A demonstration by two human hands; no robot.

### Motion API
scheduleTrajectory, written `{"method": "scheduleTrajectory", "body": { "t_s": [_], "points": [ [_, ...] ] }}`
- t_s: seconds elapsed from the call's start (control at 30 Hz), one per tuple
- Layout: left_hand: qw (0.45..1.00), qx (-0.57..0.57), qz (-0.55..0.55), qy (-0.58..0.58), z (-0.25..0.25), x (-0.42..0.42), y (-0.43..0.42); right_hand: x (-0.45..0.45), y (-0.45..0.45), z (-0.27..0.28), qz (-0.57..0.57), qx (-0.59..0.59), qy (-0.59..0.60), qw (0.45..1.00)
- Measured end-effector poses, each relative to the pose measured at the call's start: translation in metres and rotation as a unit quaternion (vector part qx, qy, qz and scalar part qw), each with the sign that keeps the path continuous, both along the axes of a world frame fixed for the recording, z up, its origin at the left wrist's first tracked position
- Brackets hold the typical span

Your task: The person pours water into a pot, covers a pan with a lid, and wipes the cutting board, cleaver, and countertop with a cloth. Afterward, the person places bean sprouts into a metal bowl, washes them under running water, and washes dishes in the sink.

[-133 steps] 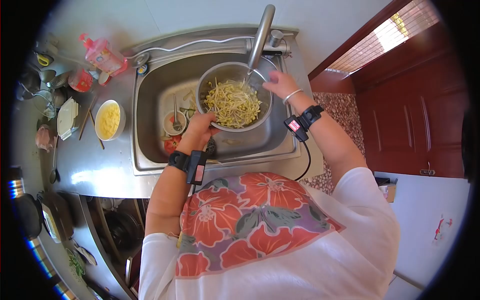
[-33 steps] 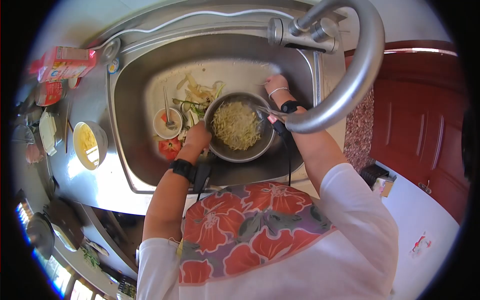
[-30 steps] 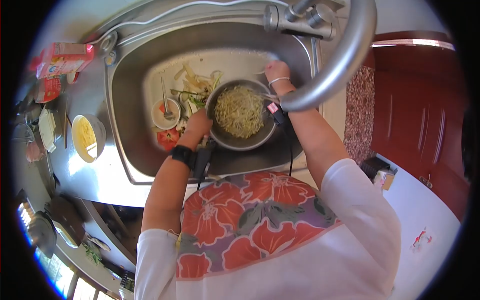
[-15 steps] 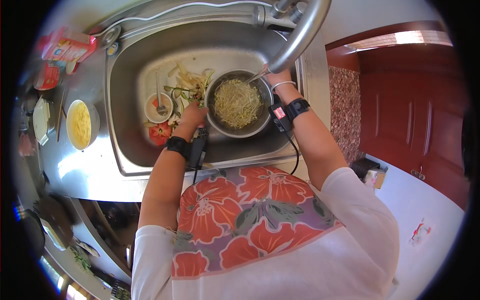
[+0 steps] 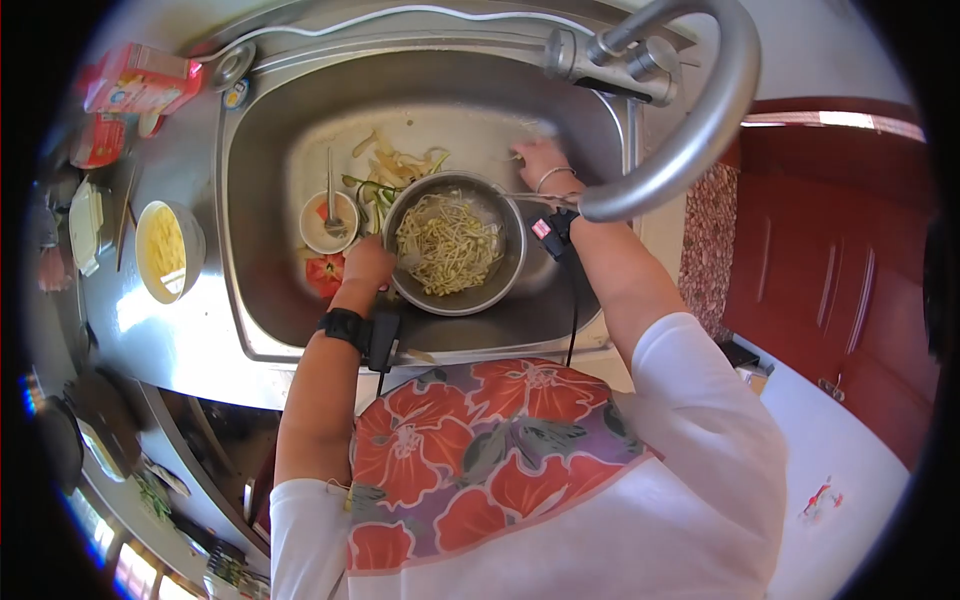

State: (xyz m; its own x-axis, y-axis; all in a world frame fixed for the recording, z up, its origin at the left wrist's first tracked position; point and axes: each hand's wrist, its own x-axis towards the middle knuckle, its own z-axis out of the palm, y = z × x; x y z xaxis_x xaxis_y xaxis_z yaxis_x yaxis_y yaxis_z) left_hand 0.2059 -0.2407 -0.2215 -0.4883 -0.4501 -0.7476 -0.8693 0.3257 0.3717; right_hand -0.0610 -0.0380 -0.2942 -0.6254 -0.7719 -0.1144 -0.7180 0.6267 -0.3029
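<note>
Sprouts (image 5: 448, 243) lie in our metal bowl (image 5: 515, 258), just right of the fingers of our left hand (image 5: 369, 263). Those fingers touch the rim, and our right hand (image 5: 541, 160) is past the bowl in the sink (image 5: 470, 120). Our fingers look small and a bit blurry, so we cannot tell if they are pinching or spread. Water (image 5: 542, 196) runs from the big tap (image 5: 715, 135) into the bowl, closer to us than our right fingers. Just left of our left fingers we see red tomato (image 5: 324, 275), then a white dish (image 5: 317, 238) with a spoon (image 5: 331, 178) beyond it. Peels (image 5: 394, 170) lie past those fingers.
</note>
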Motion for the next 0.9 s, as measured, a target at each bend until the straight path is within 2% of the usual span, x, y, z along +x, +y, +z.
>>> {"method": "scheduleTrajectory", "body": {
  "t_s": [0.1,0.2,0.27,0.3,0.33,0.4,0.47,0.5,0.63,0.7,0.73,0.77,0.83,0.9],
  "points": [
    [0.999,0.025,-0.030,0.004,-0.003,0.001,-0.007,-0.003,-0.009,-0.014,-0.027,0.101,-0.071,0.992],
    [0.998,0.000,-0.069,0.012,0.000,-0.003,-0.006,-0.002,-0.011,-0.004,-0.114,0.125,-0.073,0.983],
    [0.998,0.035,-0.039,0.017,0.004,-0.012,0.001,0.009,-0.001,0.030,-0.225,-0.132,-0.065,0.963],
    [0.998,0.054,-0.026,0.023,0.006,-0.019,0.007,0.009,0.004,0.043,-0.191,-0.162,-0.067,0.966],
    [0.997,0.073,-0.014,0.031,0.008,-0.027,0.013,0.009,0.009,0.053,-0.248,-0.195,-0.180,0.932],
    [0.996,0.082,0.005,0.035,-0.012,-0.040,0.021,0.015,0.014,0.078,-0.141,-0.017,-0.319,0.937],
    [0.996,0.068,-0.001,0.051,-0.034,-0.044,0.025,0.045,0.010,0.128,-0.047,0.152,-0.302,0.940],
    [0.986,0.142,0.067,0.059,-0.010,-0.048,0.025,0.058,0.009,0.142,0.003,0.236,-0.293,0.927],
    [0.980,0.111,0.106,0.126,0.020,-0.029,0.026,0.076,0.011,0.078,-0.026,0.153,-0.133,0.979],
    [0.988,0.071,0.042,0.127,0.009,-0.010,0.024,0.091,0.001,0.053,-0.015,0.116,-0.092,0.989],
    [0.991,0.050,0.012,0.127,0.019,-0.005,0.023,0.098,-0.003,0.037,0.099,0.201,-0.082,0.971],
    [0.989,0.072,0.044,0.118,0.030,0.001,0.025,0.106,-0.007,0.021,0.209,0.283,-0.070,0.933],
    [0.982,0.107,0.070,0.140,0.040,0.013,0.024,0.111,-0.029,0.044,0.287,0.451,-0.113,0.837],
    [0.970,0.145,0.113,0.157,0.047,0.022,0.022,0.113,-0.046,0.090,0.234,0.346,-0.065,0.906]
  ]
}}
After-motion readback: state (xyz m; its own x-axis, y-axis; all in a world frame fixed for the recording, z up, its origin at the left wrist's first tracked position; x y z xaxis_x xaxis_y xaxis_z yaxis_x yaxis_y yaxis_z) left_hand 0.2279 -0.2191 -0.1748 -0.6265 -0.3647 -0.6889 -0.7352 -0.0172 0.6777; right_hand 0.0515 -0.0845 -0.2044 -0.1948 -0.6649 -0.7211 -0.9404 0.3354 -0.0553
